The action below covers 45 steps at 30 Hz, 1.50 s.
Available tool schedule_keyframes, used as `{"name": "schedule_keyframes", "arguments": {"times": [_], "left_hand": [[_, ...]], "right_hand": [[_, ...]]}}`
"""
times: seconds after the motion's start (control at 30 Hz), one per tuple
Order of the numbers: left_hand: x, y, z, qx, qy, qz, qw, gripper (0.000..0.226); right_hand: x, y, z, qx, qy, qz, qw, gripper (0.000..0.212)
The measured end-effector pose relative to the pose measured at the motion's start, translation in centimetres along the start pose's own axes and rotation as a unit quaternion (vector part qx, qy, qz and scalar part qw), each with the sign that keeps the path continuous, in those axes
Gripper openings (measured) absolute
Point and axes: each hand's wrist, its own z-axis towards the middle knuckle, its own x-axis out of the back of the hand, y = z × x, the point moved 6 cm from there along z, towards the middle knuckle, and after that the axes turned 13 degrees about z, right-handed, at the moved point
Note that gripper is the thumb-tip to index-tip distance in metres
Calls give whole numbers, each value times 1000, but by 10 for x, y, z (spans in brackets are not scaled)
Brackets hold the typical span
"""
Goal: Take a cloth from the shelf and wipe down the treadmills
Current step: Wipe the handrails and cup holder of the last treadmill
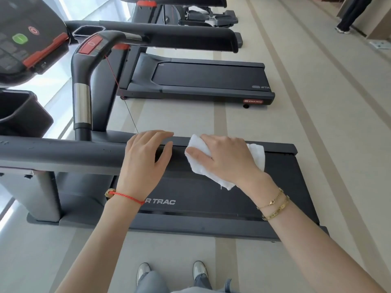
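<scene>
I stand beside the near black treadmill (pixel 281 193) with its STAR TRAC lettering. Its long side handrail (pixel 63 153) runs from the left to the middle of the view. My left hand (pixel 146 161) rests flat over the rail, fingers lying across its top. Just to its right, my right hand (pixel 228 159) holds a white cloth (pixel 201 168) wrapped over the rail's end, with its thumb on the cloth. Part of the cloth is hidden under the hand. A second treadmill (pixel 211 77) stands behind.
The console (pixel 25 39), with green and red buttons, and a cup holder (pixel 19 115) are at the left. A curved front handlebar (pixel 82 87) with a red stop button rises beyond the rail. More machines stand further back. A person (pixel 349 15) stands at the far right on the beige floor.
</scene>
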Motion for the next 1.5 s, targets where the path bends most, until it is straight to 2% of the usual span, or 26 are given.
{"name": "schedule_keyframes", "arguments": {"times": [0.3, 0.47, 0.83, 1.0, 1.33, 1.5], "left_hand": [[52, -105, -5, 28, 20, 31, 999, 21], [78, -172, -9, 45, 26, 38, 998, 21], [119, -275, -9, 25, 39, 29, 998, 21], [137, -323, -16, 57, 45, 27, 997, 23], [148, -388, -26, 62, 63, 24, 996, 23], [151, -398, -25, 61, 55, 16, 996, 23]], "right_hand": [[-49, -79, 44, 38, 1, 11, 999, 47], [-75, -123, 62, 44, 12, 5, 999, 56], [-129, -227, 118, 64, 47, 36, 996, 53], [-149, -257, 133, 67, 19, 26, 997, 53], [-184, -318, 165, 61, 37, 24, 997, 55], [-208, -352, 188, 71, 4, 14, 997, 55]]}}
